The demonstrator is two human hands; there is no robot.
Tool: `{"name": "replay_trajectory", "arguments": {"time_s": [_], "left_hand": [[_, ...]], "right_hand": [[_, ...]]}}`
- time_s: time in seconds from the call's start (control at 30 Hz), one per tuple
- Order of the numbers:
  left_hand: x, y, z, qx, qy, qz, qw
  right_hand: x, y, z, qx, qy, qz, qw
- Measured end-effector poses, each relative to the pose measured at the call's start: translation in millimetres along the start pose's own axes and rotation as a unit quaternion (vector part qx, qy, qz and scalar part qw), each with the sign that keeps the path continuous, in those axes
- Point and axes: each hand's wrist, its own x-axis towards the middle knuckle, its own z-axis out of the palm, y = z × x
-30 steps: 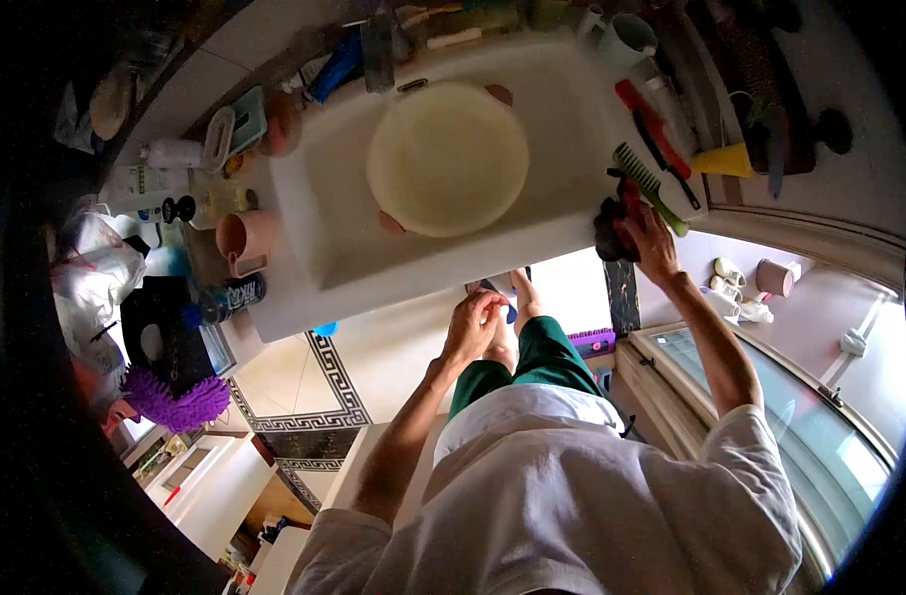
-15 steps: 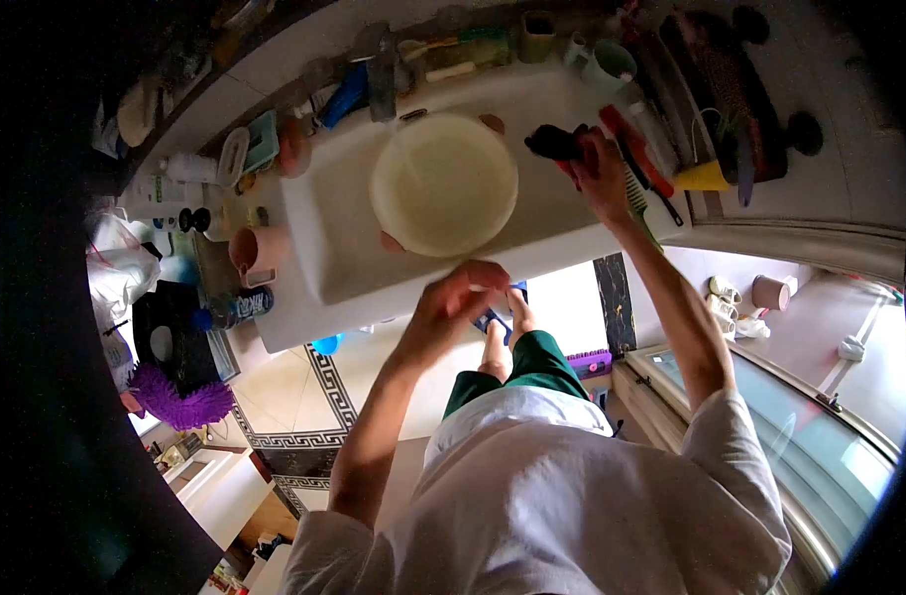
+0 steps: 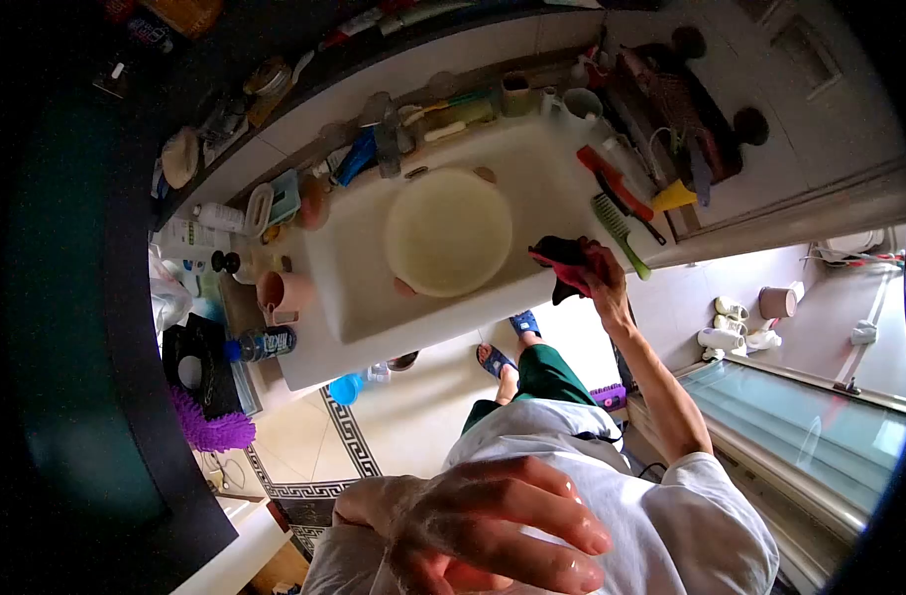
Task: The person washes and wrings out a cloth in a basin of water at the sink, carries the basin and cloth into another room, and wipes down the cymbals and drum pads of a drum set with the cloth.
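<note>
My right hand (image 3: 604, 281) grips a dark red and black cloth (image 3: 564, 264) over the front right edge of the white sink (image 3: 359, 315). Raised close to the camera in front of the white shirt, my left hand (image 3: 498, 526) looks wet and holds nothing, its fingers apart. A round pale basin (image 3: 449, 232) sits in the sink, left of the cloth. Just right of my right hand, a green comb (image 3: 617, 230) lies on the sink's rim, beside a red and black brush (image 3: 617, 188).
A pink mug (image 3: 282, 295) and a blue-capped bottle (image 3: 265, 344) stand at the sink's left. Tubes, cups and bottles line the back ledge. A yellow object (image 3: 674, 195) is at the right. A blue bowl (image 3: 345, 388) and slippered feet (image 3: 495, 361) are below.
My left hand has risen from beside the sink's front edge toward the camera. My right hand has carried the cloth leftward, away from the comb, and over the sink's front. The view has shifted.
</note>
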Motion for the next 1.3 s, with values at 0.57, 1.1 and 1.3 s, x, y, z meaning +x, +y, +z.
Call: {"name": "replay_trajectory", "arguments": {"time_s": [0.57,1.1,1.3], "left_hand": [[44.9,-10.9,43.0,0.121,0.012,0.180,0.976],[24.3,-27.2,19.0,0.220,0.060,-0.286,0.931],[-53.5,-125.6,-93.2,0.402,-0.007,-0.363,0.841]], "right_hand": [[54.9,-72.2,-8.1,-0.045,-0.002,-0.182,0.982],[94.3,-90.8,-13.7,-0.194,-0.023,-0.363,0.911],[101.2,-85.2,-23.4,-0.193,-0.141,-0.278,0.930]]}}
